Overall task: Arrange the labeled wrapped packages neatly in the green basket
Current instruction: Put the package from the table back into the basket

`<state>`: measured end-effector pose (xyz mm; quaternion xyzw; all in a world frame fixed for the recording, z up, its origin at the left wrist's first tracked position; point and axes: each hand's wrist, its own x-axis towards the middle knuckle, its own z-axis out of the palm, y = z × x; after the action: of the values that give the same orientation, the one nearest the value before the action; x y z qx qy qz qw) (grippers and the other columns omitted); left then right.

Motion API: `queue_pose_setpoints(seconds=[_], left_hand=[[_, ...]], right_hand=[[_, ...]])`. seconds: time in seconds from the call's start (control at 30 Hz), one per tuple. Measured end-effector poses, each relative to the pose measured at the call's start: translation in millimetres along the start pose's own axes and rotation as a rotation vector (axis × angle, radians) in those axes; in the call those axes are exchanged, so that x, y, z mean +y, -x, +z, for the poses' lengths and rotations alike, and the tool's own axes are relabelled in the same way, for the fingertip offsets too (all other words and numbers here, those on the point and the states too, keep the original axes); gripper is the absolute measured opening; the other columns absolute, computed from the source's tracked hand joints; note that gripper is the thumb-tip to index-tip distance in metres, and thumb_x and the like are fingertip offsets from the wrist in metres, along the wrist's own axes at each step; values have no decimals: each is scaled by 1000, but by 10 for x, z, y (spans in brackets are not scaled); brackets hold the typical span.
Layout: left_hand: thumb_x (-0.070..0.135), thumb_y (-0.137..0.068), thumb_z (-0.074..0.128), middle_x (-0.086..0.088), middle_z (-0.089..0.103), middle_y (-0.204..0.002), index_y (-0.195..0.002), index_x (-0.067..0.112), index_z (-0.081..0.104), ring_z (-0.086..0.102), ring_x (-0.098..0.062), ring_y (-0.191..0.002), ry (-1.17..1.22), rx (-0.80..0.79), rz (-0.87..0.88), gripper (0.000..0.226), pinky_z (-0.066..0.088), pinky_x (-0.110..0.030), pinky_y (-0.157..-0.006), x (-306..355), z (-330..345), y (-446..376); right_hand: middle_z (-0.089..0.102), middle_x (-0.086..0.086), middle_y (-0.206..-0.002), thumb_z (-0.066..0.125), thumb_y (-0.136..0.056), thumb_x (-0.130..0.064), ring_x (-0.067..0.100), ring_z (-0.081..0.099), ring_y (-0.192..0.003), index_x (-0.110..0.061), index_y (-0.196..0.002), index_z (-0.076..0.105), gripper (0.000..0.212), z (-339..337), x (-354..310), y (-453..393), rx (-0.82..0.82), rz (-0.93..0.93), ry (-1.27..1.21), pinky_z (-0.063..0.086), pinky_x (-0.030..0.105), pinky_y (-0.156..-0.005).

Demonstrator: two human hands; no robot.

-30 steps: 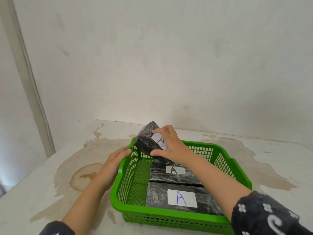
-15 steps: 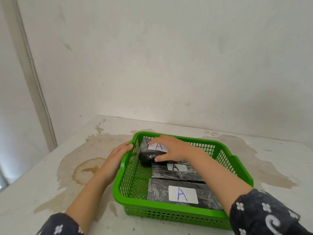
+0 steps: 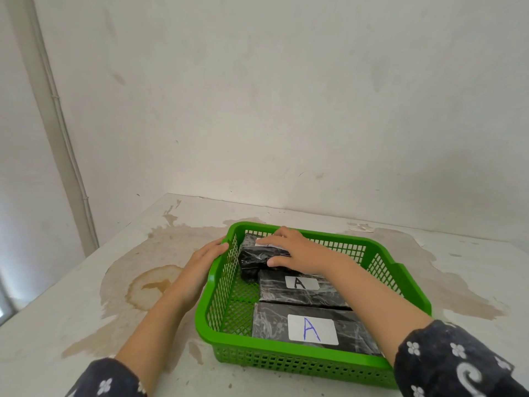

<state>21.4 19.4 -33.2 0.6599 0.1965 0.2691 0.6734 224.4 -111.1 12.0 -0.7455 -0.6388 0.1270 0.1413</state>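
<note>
The far package is pinned under the right hand's flattened fingers at the basket's back, left hand bracing the rim; released skewed, it could ride onto the package just nearer.

Bare plain room, stained white table, scuffed wall, wall pipe

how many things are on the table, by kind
black wrapped packages: 3 — far one under the right hand, middle one, near one
green basket: 1, left hand on its rim
total: 4
</note>
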Motion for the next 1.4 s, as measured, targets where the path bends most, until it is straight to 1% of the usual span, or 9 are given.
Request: queue_pose_setpoints(seconds=[0.17,0.4,0.63,0.8,1.0,1.1,1.2,1.3,1.4], left_hand=[[51,-75,59,6,69,-121,-126,28,60,64,-12,-109,-7,8,-13,56,44,-38,-102,18,10,29],[50,-83,56,7,68,-121,-123,31,61,63,-14,-111,-25,15,-22,45,41,-43,-105,6,4,33],[55,-89,48,14,67,-119,-120,36,63,61,-11,-111,-85,14,-42,39,47,-38,-96,105,13,154],[38,-90,55,16,71,-109,-105,43,66,65,-3,-101,-92,195,41,18,50,-27,-81,161,-15,486],[51,-69,63,39,61,-115,-114,51,62,53,20,-107,-58,164,150,45,39,-18,-88,-5,32,1034],[41,-62,73,25,60,-128,-117,43,63,53,3,-121,69,113,148,56,41,-28,-100,-131,79,1111],[25,-58,81,20,57,-133,-128,38,56,56,-1,-120,173,26,160,76,52,-16,-82,-248,102,1155],[9,-68,69,19,51,-141,-135,37,49,53,-1,-124,226,-15,177,75,53,-15,-80,-318,86,1171],[4,-72,61,22,52,-139,-128,40,54,51,2,-124,241,-10,198,66,53,-14,-82,-354,75,1165]], right_hand=[[54,0,-132,60,-90,-37,16,47,-122,-26,-131,55,43,-186,118,61,22,-29,13,36,34,-102],[56,4,-127,65,-87,-32,21,50,-119,-20,-124,61,40,-88,86,8,-8,-15,58,37,35,-102],[15,-1,-160,41,-99,-38,15,14,-146,-26,-150,20,57,-284,-129,249,-126,81,199,13,35,-118],[39,-8,-147,40,-98,-42,11,35,-133,-32,-144,34,48,-474,-425,862,23,75,100,26,25,-106],[38,-16,-146,46,-91,-51,3,30,-134,-37,-139,39,51,-180,-453,1749,361,277,71,22,27,-111],[39,-8,-146,57,-87,-45,10,31,-135,-31,-135,47,52,128,-394,2087,633,429,76,24,36,-111],[33,0,-149,64,-84,-37,18,24,-138,-25,-137,47,56,307,-303,2296,874,590,-20,22,43,-111],[33,3,-151,62,-87,-37,20,30,-137,-22,-142,38,63,376,-215,2349,894,716,-270,27,39,-109],[56,0,-131,61,-89,-31,16,53,-110,-20,-140,43,55,463,-155,2306,964,658,-522,43,31,-90]])
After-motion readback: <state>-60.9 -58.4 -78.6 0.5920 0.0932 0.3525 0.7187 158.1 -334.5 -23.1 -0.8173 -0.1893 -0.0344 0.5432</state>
